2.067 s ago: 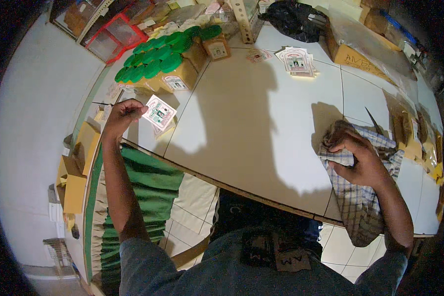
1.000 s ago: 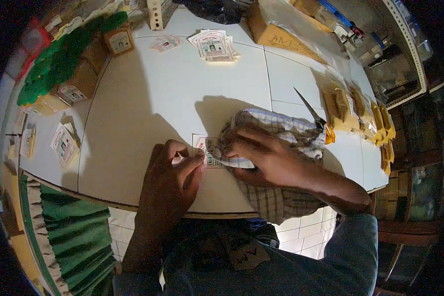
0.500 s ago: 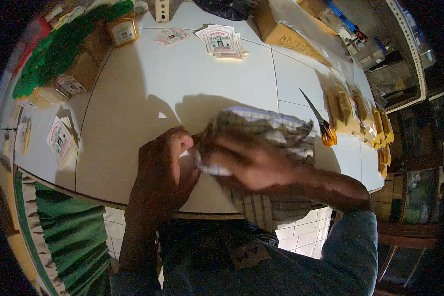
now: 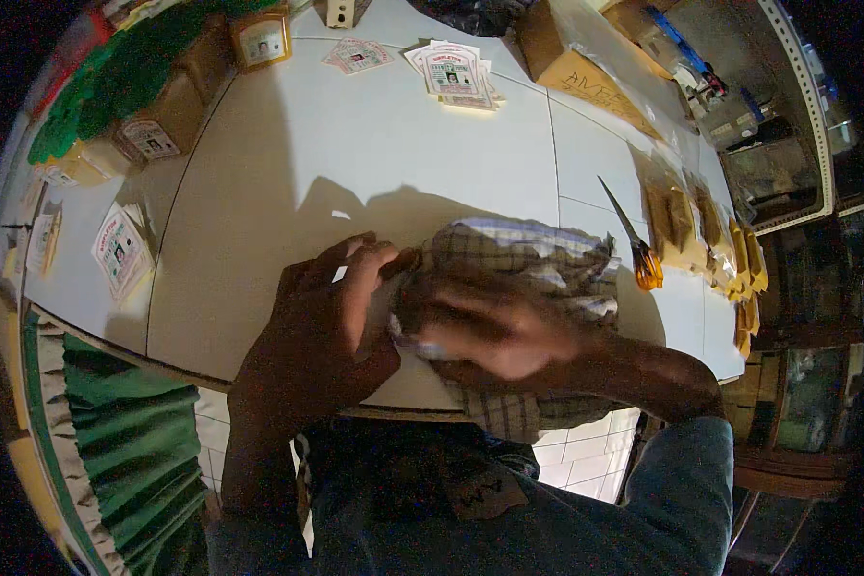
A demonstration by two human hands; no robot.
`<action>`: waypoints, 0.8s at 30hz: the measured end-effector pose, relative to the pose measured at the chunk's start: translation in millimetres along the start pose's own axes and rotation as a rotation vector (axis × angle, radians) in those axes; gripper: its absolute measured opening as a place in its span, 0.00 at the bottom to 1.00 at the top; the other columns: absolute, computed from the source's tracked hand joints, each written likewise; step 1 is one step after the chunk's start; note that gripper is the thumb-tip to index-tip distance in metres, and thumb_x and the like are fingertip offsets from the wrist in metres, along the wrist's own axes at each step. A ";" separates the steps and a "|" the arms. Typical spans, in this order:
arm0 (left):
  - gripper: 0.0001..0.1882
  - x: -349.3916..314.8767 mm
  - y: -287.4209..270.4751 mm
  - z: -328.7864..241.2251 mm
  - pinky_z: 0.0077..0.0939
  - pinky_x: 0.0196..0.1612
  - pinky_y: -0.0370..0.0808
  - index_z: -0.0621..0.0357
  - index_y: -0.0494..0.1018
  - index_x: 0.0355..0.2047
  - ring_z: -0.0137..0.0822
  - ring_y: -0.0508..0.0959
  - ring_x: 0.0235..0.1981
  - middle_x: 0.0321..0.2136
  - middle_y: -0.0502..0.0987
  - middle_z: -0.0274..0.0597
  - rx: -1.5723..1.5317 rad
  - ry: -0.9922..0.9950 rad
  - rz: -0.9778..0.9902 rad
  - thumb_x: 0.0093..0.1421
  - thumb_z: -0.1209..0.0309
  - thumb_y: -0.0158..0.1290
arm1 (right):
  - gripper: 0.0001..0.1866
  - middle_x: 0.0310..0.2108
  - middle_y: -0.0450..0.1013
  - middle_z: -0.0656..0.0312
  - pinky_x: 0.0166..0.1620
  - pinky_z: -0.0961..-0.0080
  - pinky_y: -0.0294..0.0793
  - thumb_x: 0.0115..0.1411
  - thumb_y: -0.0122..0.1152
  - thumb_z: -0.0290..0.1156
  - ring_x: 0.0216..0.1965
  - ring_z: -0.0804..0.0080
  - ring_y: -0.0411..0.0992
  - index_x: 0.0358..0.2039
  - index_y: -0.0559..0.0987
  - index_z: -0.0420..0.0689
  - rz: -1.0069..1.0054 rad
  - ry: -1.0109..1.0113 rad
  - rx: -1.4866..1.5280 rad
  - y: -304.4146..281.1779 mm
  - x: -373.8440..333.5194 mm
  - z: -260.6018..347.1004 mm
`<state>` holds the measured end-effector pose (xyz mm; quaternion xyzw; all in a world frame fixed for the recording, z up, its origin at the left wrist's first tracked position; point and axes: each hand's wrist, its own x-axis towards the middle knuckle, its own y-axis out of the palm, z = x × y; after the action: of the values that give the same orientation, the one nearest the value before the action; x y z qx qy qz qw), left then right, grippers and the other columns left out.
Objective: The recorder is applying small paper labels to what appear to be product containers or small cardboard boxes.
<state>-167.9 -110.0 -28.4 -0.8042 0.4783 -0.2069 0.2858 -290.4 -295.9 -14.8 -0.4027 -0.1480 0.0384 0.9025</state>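
My left hand (image 4: 341, 312) is over the near part of the white table, its fingers curled round something shadowed that I cannot make out. A small white patch shows between thumb and fingers. Close on its right, my right hand (image 4: 494, 326) is blurred by motion and gripping a bunched checked cloth (image 4: 518, 245). One end of the cloth is pressed against the thing in my left hand; another end hangs over the table's front edge. To the right of the cloth lie scissors (image 4: 646, 266) with orange handles and dark blades.
Stacked printed labels (image 4: 451, 75) and fanned labels (image 4: 360, 55) lie at the far side, more labels (image 4: 122, 252) at left. Amber containers (image 4: 149, 139) stand beneath green material (image 4: 96, 120). Brown packets (image 4: 677, 226) line the right edge, near a cardboard box (image 4: 586, 84).
My left hand has shifted and turned slightly, its thumb and fingers further apart. My right hand and the cloth have moved a little to the right. The whole view has also shifted slightly.
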 end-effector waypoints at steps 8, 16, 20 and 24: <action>0.25 -5.7 4.2 -5.1 0.45 0.62 0.60 0.55 0.69 0.55 0.49 0.65 0.60 0.55 0.70 0.48 0.225 0.088 -0.055 0.54 0.71 0.53 | 0.13 0.44 0.72 0.50 0.50 0.61 0.73 0.61 0.55 0.29 0.48 0.51 0.72 0.46 0.76 0.45 0.069 0.107 -0.141 -27.7 -25.8 -7.1; 0.19 4.1 8.0 -10.0 0.43 0.61 0.61 0.54 0.73 0.48 0.46 0.66 0.59 0.52 0.74 0.38 0.334 0.215 -0.042 0.57 0.65 0.56 | 0.21 0.43 0.75 0.54 0.53 0.64 0.73 0.44 0.72 0.25 0.48 0.56 0.73 0.40 0.78 0.44 -0.075 0.122 -0.254 -38.0 -63.3 -27.7; 0.22 5.4 4.8 -12.9 0.46 0.60 0.62 0.53 0.75 0.44 0.50 0.67 0.58 0.53 0.74 0.39 0.366 0.149 -0.008 0.52 0.56 0.63 | 0.17 0.40 0.75 0.51 0.48 0.65 0.74 0.47 0.68 0.24 0.45 0.54 0.75 0.39 0.75 0.39 -0.055 0.223 -0.410 -74.3 -66.4 -43.5; 0.19 14.4 1.8 -19.1 0.43 0.57 0.64 0.56 0.74 0.42 0.44 0.69 0.55 0.48 0.75 0.41 0.459 0.249 -0.015 0.55 0.59 0.59 | 0.17 0.37 0.73 0.49 0.46 0.61 0.74 0.51 0.65 0.29 0.41 0.49 0.74 0.40 0.73 0.41 -0.222 0.255 -0.325 -84.1 -69.9 -66.2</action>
<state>-174.0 -128.5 -14.4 -0.6900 0.4445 -0.4097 0.3982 -341.5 -413.1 -11.1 -0.5257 -0.0803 -0.1364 0.8358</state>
